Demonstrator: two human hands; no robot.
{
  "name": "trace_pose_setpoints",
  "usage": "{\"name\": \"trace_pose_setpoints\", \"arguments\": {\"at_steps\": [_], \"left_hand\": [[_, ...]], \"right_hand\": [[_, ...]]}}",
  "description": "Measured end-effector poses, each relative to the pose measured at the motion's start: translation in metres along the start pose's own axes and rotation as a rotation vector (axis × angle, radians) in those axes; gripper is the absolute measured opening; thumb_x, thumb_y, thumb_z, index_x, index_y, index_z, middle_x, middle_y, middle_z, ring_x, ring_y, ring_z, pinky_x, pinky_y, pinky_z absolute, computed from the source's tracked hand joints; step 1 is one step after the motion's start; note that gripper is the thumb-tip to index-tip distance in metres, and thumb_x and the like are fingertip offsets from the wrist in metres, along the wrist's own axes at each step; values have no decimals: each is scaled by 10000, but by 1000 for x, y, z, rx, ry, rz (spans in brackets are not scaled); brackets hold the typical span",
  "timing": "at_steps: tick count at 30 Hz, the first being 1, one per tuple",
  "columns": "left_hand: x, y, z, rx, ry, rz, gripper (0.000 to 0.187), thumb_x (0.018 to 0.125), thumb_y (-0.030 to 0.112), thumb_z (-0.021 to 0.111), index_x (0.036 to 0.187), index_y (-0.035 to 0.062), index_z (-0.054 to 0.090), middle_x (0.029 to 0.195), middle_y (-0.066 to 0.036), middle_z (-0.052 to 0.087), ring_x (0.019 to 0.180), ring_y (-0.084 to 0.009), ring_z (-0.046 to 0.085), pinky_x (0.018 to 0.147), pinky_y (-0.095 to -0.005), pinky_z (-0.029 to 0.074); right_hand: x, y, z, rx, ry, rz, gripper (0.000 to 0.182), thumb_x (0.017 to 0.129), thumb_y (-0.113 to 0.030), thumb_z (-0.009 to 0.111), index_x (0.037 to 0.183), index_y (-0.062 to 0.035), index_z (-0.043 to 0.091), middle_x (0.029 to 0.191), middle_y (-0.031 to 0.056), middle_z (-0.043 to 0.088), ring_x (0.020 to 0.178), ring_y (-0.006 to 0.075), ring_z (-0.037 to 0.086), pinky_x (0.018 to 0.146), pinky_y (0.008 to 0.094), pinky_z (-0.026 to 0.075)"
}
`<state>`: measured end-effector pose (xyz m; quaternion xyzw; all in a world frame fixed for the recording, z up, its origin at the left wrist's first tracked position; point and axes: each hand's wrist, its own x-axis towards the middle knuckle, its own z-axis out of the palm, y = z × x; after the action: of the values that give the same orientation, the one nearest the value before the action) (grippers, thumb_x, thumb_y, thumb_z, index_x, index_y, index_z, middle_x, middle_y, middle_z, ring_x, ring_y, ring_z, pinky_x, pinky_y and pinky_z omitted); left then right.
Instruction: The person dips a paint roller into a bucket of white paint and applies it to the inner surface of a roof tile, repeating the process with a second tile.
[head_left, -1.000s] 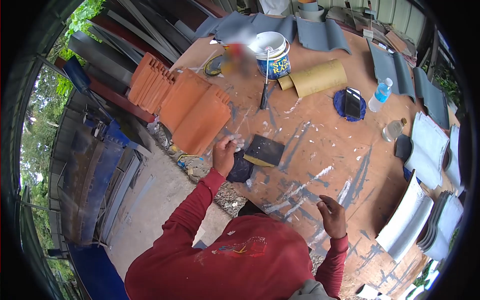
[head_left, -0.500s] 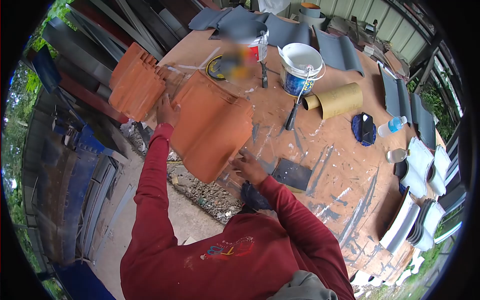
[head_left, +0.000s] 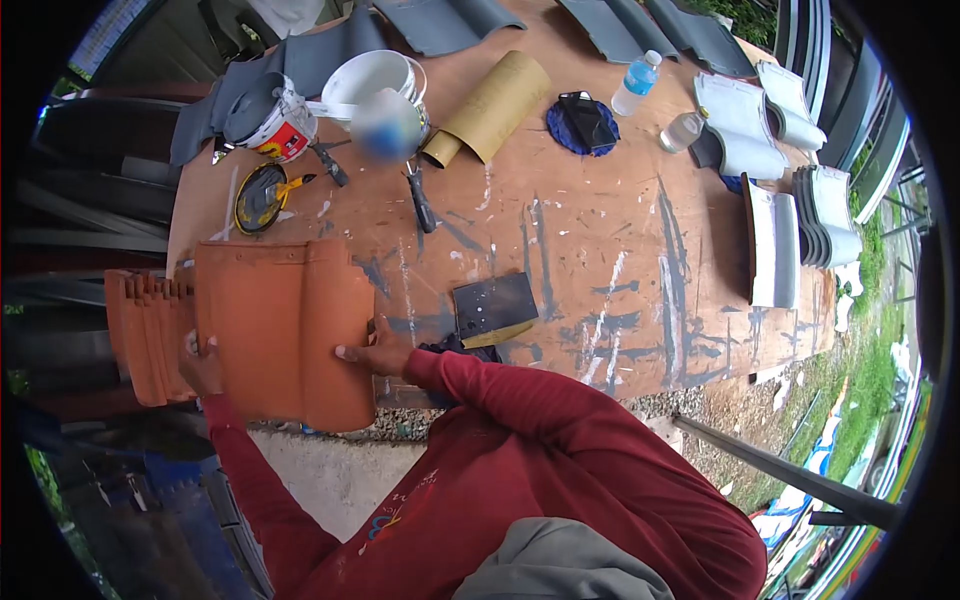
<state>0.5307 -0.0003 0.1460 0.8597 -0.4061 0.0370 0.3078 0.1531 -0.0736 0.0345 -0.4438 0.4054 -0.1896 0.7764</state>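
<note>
An orange clay roof tile (head_left: 275,330) lies between my hands at the table's near left, its curved ridge along the right side. My left hand (head_left: 203,365) is closed on its left edge, the thumb against the rim. On the opposite edge my right hand (head_left: 378,352) grips the tile, thumb on top and fingers hidden beneath. A stack of similar orange tiles (head_left: 145,335) stands just beyond my left hand. To the right of my right hand are a dark sanding sheet (head_left: 495,305) and a dark bundled cloth (head_left: 462,347).
On the wooden table (head_left: 600,230) stand a paint pail (head_left: 270,118), a white bucket (head_left: 370,80) and a yellow-rimmed lid (head_left: 262,198). A brown paper roll (head_left: 495,105), a phone (head_left: 590,122) and a water bottle (head_left: 637,84) lie farther back. Grey tiles (head_left: 445,22) line the far edge; white-coated tiles (head_left: 772,245) stand right.
My right hand has gone from fingers near the tile's edge to gripping it. The view has swung right, and the tile now appears squarer to me.
</note>
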Motion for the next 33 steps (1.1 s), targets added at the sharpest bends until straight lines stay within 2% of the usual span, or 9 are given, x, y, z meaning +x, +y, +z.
{"name": "trace_pose_setpoints", "arguments": {"at_steps": [7, 12, 16, 22, 24, 26, 28, 29, 33], "left_hand": [[-87, 187, -19, -207, -25, 196, 259, 909, 103, 737, 1105, -48, 660, 989, -152, 696, 880, -268, 660, 830, -393, 528], [-166, 268, 91, -625, -242, 30, 347, 899, 187, 763, 1124, -48, 641, 990, -165, 695, 907, -295, 669, 864, -402, 527], [-217, 319, 212, -695, -376, 161, 373, 855, 175, 783, 1113, -60, 652, 1039, -220, 691, 975, -368, 677, 880, -446, 528], [-273, 358, 290, -644, -517, 104, 387, 888, 180, 756, 1167, -67, 650, 1100, -247, 689, 1040, -412, 660, 920, -456, 521], [-283, 351, 285, -682, -512, 175, 372, 918, 193, 731, 1178, -60, 651, 1112, -238, 687, 1047, -410, 657, 931, -455, 516], [-281, 335, 268, -708, -492, 249, 358, 948, 207, 707, 1189, -52, 653, 1123, -229, 685, 1054, -407, 653, 941, -454, 511], [-271, 316, 244, -809, -616, 141, 339, 1001, 232, 648, 1218, -29, 656, 1137, -212, 672, 1041, -402, 649, 940, -458, 505], [-265, 305, 231, -708, -492, 273, 325, 1017, 240, 634, 1237, 4, 667, 1108, -164, 663, 1023, -362, 650, 932, -444, 511], [-268, 249, 192, -454, -376, 308, 290, 996, 202, 636, 1210, 9, 672, 1114, -168, 640, 1038, -374, 631, 923, -447, 508]], "right_hand": [[-102, -44, -98, 31, 204, -159, 928, 812, -537, 865, 1367, 67, 430, 1203, 223, 667, 1082, 258, 684, 913, 375, 562], [-167, -42, -208, -187, 757, -338, 677, 902, -433, 808, 1319, 29, 543, 932, 128, 714, 841, 174, 684, 744, 332, 551], [-215, -16, -317, -433, 1052, -221, 696, 892, -558, 758, 1264, 21, 662, 857, 136, 722, 739, 195, 691, 703, 347, 544], [-263, -12, -373, -508, 972, 66, 801, 845, -550, 786, 1382, 21, 617, 1157, 271, 714, 1086, 332, 715, 887, 419, 561], [-267, -11, -366, -1116, 970, 65, 779, 809, -467, 825, 1383, 14, 610, 1247, 284, 672, 1169, 384, 665, 952, 444, 547], [-246, -52, -326, -1179, 978, 56, 699, 805, -362, 836, 1353, 13, 618, 1237, 251, 667, 1175, 397, 643, 962, 458, 541], [-206, -79, -295, -1010, 1005, -281, 573, 843, -260, 820, 1308, 14, 630, 1156, 207, 680, 1097, 369, 665, 933, 461, 546], [-186, -97, -275, -947, 872, -382, 538, 852, -217, 812, 1301, 15, 630, 1150, 203, 673, 1075, 359, 666, 923, 460, 546], [-92, -121, -213, -784, 488, -629, 570, 857, -141, 804, 1360, 8, 580, 1131, 190, 653, 1014, 340, 662, 902, 453, 539]]}}
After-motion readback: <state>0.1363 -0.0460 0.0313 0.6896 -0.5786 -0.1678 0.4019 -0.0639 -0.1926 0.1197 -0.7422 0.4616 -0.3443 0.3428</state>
